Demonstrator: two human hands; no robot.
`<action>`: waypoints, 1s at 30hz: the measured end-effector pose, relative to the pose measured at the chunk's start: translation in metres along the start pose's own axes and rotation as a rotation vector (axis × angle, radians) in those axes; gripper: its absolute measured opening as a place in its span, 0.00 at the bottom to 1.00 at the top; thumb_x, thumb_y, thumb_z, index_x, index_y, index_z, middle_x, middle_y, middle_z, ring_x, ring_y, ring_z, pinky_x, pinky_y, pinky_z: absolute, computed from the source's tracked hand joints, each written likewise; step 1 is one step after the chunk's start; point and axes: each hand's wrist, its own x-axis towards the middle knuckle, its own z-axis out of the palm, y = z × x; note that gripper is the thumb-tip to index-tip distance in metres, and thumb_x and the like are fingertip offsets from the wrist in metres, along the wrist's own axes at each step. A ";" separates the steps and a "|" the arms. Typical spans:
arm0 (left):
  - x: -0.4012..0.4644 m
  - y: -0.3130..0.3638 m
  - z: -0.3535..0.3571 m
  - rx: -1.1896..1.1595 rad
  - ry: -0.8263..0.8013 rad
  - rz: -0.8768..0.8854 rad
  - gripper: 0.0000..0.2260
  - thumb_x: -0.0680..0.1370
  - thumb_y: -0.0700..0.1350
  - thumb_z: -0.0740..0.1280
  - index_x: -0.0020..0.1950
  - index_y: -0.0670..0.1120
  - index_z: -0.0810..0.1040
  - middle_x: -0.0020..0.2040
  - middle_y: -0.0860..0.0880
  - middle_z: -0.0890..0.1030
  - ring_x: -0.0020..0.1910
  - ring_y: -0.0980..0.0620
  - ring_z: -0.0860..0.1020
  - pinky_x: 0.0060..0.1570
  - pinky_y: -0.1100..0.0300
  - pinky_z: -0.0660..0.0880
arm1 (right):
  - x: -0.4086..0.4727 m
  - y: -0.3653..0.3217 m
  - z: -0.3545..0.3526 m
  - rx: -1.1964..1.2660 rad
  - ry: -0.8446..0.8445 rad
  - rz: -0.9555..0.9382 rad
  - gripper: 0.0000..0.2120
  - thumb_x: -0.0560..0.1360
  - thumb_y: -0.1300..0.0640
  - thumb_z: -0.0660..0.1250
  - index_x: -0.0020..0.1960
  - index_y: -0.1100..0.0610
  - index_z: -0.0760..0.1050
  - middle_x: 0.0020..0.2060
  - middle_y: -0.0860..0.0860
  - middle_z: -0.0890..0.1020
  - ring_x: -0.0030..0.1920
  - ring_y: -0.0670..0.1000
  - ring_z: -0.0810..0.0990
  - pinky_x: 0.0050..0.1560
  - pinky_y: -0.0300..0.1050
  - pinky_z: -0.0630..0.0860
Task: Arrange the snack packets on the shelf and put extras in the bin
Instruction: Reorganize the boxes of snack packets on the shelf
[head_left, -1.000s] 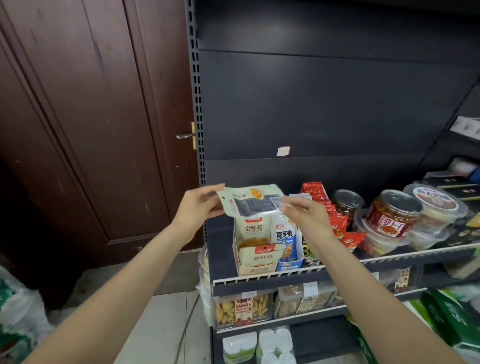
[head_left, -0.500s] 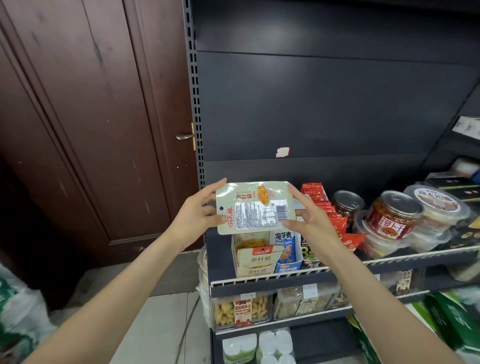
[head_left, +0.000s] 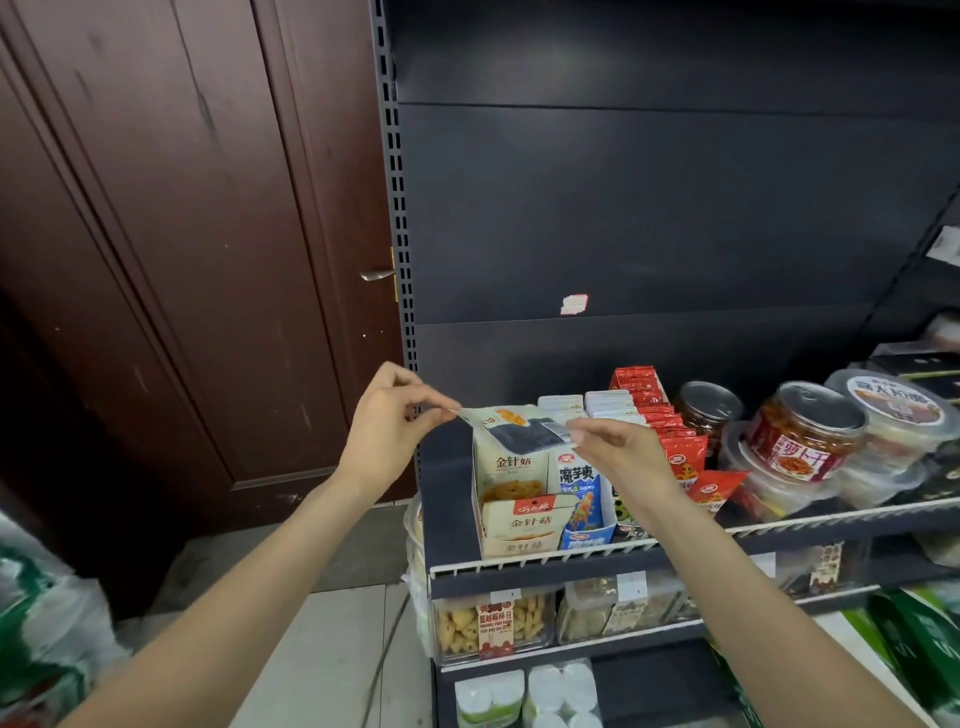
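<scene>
A pale cream snack packet (head_left: 519, 426) lies almost flat, back side up, over the top of an open cream display box (head_left: 511, 499) on the dark shelf (head_left: 545, 558). My left hand (head_left: 387, 426) pinches the packet's left edge. My right hand (head_left: 618, 449) pinches its right edge. More packets of the same kind stand inside the box, and a smaller cream carton leans at its front. A blue-and-white packet box (head_left: 582, 499) stands just right of it.
Red snack packets (head_left: 670, 441), a dark jar (head_left: 709, 410) and clear tubs with red labels (head_left: 805, 431) fill the shelf's right side. Lower shelves hold clear boxes of snacks (head_left: 491, 621). A brown door (head_left: 182, 260) is left; white-green bags (head_left: 36, 634) sit on the floor.
The packet was held upright, showing its printed back, above the box; both hands have lowered and tilted it flat onto the box's top, shifting to pinch its two edges.
</scene>
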 end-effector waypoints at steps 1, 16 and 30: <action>0.001 -0.001 0.003 0.013 0.002 0.009 0.07 0.72 0.39 0.72 0.46 0.49 0.84 0.47 0.53 0.73 0.49 0.58 0.73 0.50 0.68 0.72 | 0.002 0.003 0.001 0.002 0.002 0.022 0.09 0.75 0.65 0.67 0.54 0.61 0.79 0.50 0.52 0.82 0.51 0.49 0.81 0.51 0.38 0.76; 0.037 -0.035 0.059 0.189 -0.272 -0.140 0.06 0.78 0.41 0.65 0.51 0.47 0.81 0.48 0.50 0.84 0.47 0.54 0.81 0.46 0.57 0.78 | 0.062 0.037 0.003 -0.487 -0.212 0.050 0.23 0.79 0.63 0.59 0.72 0.51 0.63 0.69 0.51 0.69 0.63 0.51 0.72 0.60 0.43 0.68; 0.045 -0.064 0.097 0.648 -0.424 0.275 0.17 0.79 0.47 0.63 0.68 0.55 0.72 0.70 0.50 0.67 0.70 0.47 0.64 0.64 0.57 0.63 | 0.085 0.050 0.018 -0.425 -0.111 -0.012 0.12 0.75 0.56 0.67 0.58 0.55 0.77 0.52 0.52 0.80 0.48 0.52 0.80 0.49 0.46 0.79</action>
